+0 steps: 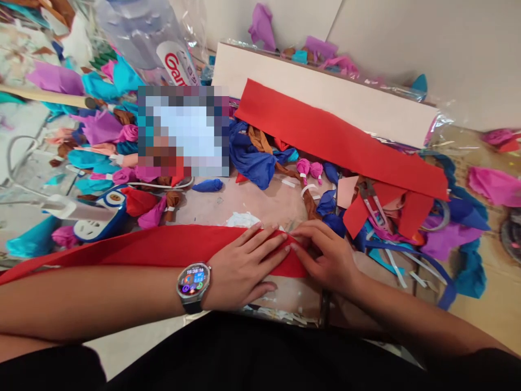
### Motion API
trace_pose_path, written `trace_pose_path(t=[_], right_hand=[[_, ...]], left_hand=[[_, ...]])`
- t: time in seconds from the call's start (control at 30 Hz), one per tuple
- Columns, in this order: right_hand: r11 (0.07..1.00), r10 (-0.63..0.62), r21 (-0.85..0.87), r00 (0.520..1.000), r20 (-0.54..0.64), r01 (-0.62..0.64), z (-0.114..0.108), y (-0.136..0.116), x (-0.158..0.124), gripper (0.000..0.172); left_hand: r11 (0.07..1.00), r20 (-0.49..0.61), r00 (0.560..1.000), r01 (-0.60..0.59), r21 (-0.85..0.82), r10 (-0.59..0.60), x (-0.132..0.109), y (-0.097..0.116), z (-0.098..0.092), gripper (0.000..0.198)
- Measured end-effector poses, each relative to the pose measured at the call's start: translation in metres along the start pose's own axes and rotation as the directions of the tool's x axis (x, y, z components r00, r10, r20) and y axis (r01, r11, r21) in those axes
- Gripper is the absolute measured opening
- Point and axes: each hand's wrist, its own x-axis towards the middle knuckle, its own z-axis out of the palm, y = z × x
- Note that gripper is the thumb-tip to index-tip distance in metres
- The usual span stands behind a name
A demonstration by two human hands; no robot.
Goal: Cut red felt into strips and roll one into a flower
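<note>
A long red strip (154, 244), which looks like crepe paper or thin cloth, runs across the table in front of me and off to the left. My left hand (244, 266), with a smartwatch (194, 285) on its wrist, lies flat on the strip, fingers spread. At the strip's right end my right hand (329, 255) has thumb and forefinger pinched together at its upper edge. A small smear of white (243, 219) shows on the tabletop just beyond the left fingers. Farther back, a second red strip (337, 138) rests on scraps and against a pale box.
The long pale box (321, 92) stands at the back. Scissor-like snips (372, 206) lie on red scraps to the right. Left are a power strip (101, 214) with a plugged-in charger, a large plastic bottle (142, 38) and colourful twisted pieces. A blurred-out patch covers something behind.
</note>
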Motion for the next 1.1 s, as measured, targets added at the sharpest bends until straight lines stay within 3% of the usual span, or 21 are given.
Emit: trace_pose_path(t=[0.23, 0.37, 0.6, 0.83, 0.93, 1.1], right_hand=[[0.989, 0.019, 0.150, 1.000, 0.003, -0.019, -0.008, -0.005, -0.007, 0.039], [0.978, 0.029, 0.209, 0.995, -0.100, -0.007, -0.002, 0.001, -0.015, 0.047], [0.993, 0.064, 0.113, 0.986, -0.157, -0.046, 0.014, 0.009, -0.012, 0.031], [0.996, 0.041, 0.086, 0.996, -0.078, -0.035, 0.018, 0.011, 0.005, 0.031], [0.979, 0.116, 0.167, 0.993, -0.004, -0.114, 0.017, 0.015, 0.013, 0.035], [0.924, 0.176, 0.351, 0.984, -0.032, -0.154, 0.013, 0.020, 0.013, 0.027]], left_hand=[[0.999, 0.024, 1.000, -0.001, 0.037, 0.000, 0.001, 0.001, -0.001, 0.079], [1.000, 0.016, 1.000, -0.002, 0.029, 0.001, 0.001, 0.001, 0.000, 0.080], [0.998, -0.023, 1.000, 0.008, 0.059, -0.007, -0.002, 0.000, 0.006, 0.078], [0.997, -0.033, 0.999, -0.009, 0.075, 0.011, -0.004, 0.001, 0.007, 0.081], [0.997, -0.037, 0.999, -0.013, 0.074, 0.016, -0.005, 0.001, 0.009, 0.082], [0.998, -0.039, 0.999, -0.005, 0.060, 0.007, -0.006, -0.001, 0.010, 0.080]])
